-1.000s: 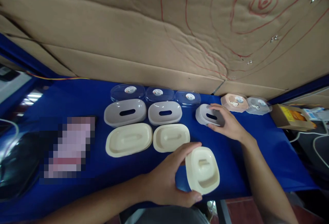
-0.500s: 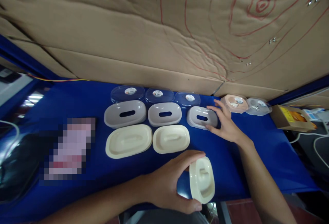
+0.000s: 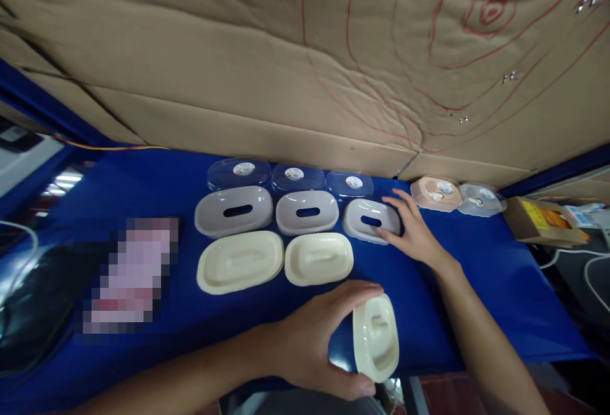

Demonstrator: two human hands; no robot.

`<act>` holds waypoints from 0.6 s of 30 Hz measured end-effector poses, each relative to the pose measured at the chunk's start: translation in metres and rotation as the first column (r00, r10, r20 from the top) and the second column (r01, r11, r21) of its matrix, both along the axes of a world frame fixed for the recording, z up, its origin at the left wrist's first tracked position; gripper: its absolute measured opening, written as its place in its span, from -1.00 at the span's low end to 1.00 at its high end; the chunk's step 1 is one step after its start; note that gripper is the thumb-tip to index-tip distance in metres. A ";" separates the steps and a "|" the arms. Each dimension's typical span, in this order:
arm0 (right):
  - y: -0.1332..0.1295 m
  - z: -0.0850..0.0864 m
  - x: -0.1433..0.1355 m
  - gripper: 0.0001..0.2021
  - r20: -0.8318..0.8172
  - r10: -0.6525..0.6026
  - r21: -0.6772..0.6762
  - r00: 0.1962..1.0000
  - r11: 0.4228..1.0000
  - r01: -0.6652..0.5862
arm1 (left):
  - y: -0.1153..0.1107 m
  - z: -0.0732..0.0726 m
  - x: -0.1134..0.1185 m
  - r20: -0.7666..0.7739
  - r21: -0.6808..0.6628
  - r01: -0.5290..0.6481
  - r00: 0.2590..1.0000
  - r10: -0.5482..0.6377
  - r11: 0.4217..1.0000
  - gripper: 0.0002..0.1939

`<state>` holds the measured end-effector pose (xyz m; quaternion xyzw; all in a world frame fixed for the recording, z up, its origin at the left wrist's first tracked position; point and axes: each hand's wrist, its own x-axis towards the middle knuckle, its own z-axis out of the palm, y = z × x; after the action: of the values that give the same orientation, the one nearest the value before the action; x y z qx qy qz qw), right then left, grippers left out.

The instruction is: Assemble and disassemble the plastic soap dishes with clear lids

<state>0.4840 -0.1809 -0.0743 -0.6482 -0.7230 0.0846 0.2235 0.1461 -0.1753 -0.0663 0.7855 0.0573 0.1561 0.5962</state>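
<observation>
My left hand [image 3: 314,345] holds a small cream oval tray [image 3: 381,342] tilted on its side, thumb on the lower edge and fingers on the upper; its hollow with a raised middle ridge faces right. My right hand [image 3: 414,227] spans the right end of a small grey slotted oval tray [image 3: 365,227], fingers at the back rim, thumb at the front. That tray rests on the blue table. Left of it stand a medium grey slotted tray [image 3: 286,215] and a large grey slotted tray [image 3: 210,215]. Before them lie a medium cream tray [image 3: 340,256] and a large cream tray [image 3: 214,269].
Behind the trays stand clear lids [image 3: 219,176] with round stickers. Far right on the blue table [image 3: 500,288] are a peach container [image 3: 426,192], a clear-covered grey one [image 3: 476,202] and a cardboard box [image 3: 528,221]. A blurred pink item [image 3: 133,269] lies left. Cardboard [image 3: 214,72] walls the back.
The small grey slotted tray has slid slightly left, towards the medium grey one, with my right hand. My left hand still holds the small cream tray almost in place.
</observation>
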 end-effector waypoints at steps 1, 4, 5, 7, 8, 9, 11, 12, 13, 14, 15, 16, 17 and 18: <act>0.001 -0.003 -0.001 -0.32 0.007 -0.023 0.020 1.000 1.000 0.022 | 0.000 0.000 0.000 0.003 0.019 -0.001 1.000 0.001 1.000 0.12; 0.005 -0.010 -0.007 -0.35 -0.004 -0.075 0.089 0.997 0.993 0.075 | -0.002 0.000 0.000 0.002 0.118 -0.009 1.000 0.009 0.993 0.14; 0.006 -0.011 -0.009 -0.37 -0.016 -0.092 0.112 0.996 0.989 0.093 | -0.003 0.000 0.000 -0.002 0.174 -0.016 1.000 0.017 0.985 0.15; 0.008 -0.014 -0.013 -0.44 -0.046 -0.131 0.147 0.990 0.980 0.137 | -0.004 -0.002 0.001 -0.011 0.313 -0.033 0.999 0.039 0.949 0.12; 0.008 -0.014 -0.015 -0.47 -0.060 -0.144 0.153 0.988 0.977 0.152 | -0.004 -0.003 0.002 -0.010 0.390 -0.046 0.999 0.054 0.920 0.06; 0.009 -0.014 -0.016 -0.51 -0.072 -0.151 0.152 0.986 0.975 0.161 | -0.005 -0.004 0.002 -0.004 0.464 -0.062 0.997 0.072 0.884 -0.02; 0.008 -0.010 -0.017 -0.56 -0.086 -0.150 0.145 0.985 0.976 0.162 | -0.005 -0.006 0.003 0.016 0.589 -0.102 0.993 0.114 0.801 -0.15; 0.007 -0.006 -0.018 -0.58 -0.089 -0.153 0.147 0.984 0.975 0.164 | -0.005 -0.007 0.004 0.030 0.635 -0.127 0.990 0.140 0.762 -0.18; 0.005 -0.001 -0.018 -0.60 -0.094 -0.158 0.159 0.983 0.972 0.172 | -0.005 -0.008 0.004 0.048 0.668 -0.158 0.984 0.170 0.727 -0.19; 0.003 0.006 -0.020 -0.63 -0.107 -0.162 0.178 0.981 0.967 0.180 | -0.005 -0.008 0.005 0.065 0.690 -0.187 0.978 0.197 0.700 -0.20; -0.001 0.014 -0.022 -0.67 -0.128 -0.157 0.202 0.979 0.962 0.181 | -0.005 -0.008 0.005 0.077 0.703 -0.211 0.972 0.223 0.679 -0.22; -0.005 0.023 -0.025 -0.72 -0.161 -0.135 0.225 0.978 0.959 0.170 | -0.005 -0.008 0.005 0.087 0.708 -0.235 0.965 0.248 0.666 -0.23; -0.009 0.032 -0.030 -0.78 -0.202 -0.092 0.240 0.975 0.961 0.140 | -0.005 -0.009 0.006 0.096 0.708 -0.258 0.957 0.273 0.658 -0.24; -0.014 0.041 -0.036 -0.83 -0.244 -0.023 0.236 0.970 0.968 0.083 | -0.005 -0.009 0.006 0.102 0.705 -0.277 0.951 0.293 0.653 -0.25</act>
<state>0.4483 -0.1949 -0.0331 -0.6201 -0.6780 0.0663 0.3891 0.1523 -0.1802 -0.0748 0.9367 0.1212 0.2493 0.2140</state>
